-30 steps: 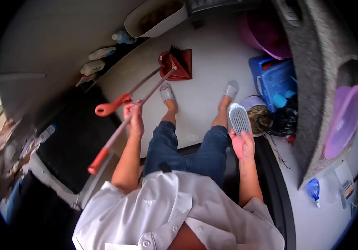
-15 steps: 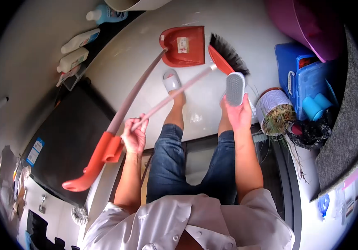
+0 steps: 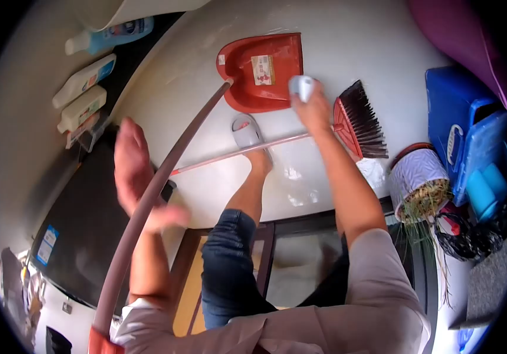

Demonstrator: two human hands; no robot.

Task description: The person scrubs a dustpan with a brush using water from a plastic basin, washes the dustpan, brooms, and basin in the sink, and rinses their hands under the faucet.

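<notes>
My left hand [image 3: 138,177] is spread and somewhat blurred, with the dustpan's long pole crossing in front of it. The red dustpan [image 3: 244,88] rests on the floor at the top middle. My right hand [image 3: 314,109] holds a small brush [image 3: 303,88] with a white and grey body, just right of the dustpan. Below and right of that hand is the broom's red head [image 3: 359,124] with dark bristles. Its thin pink handle [image 3: 235,153] runs left across my slippered foot toward my left hand.
Bottles [image 3: 85,79] line the left wall above a black panel [image 3: 82,218]. On the right are a blue bin [image 3: 451,118], a potted plant [image 3: 417,177], a black bag [image 3: 468,239] and a purple tub [image 3: 448,29]. A threshold frame [image 3: 271,236] lies beneath my legs.
My left hand has let go of the broom handle and opened. The broom has moved down and right. My right hand has moved up and left with the brush, now turned.
</notes>
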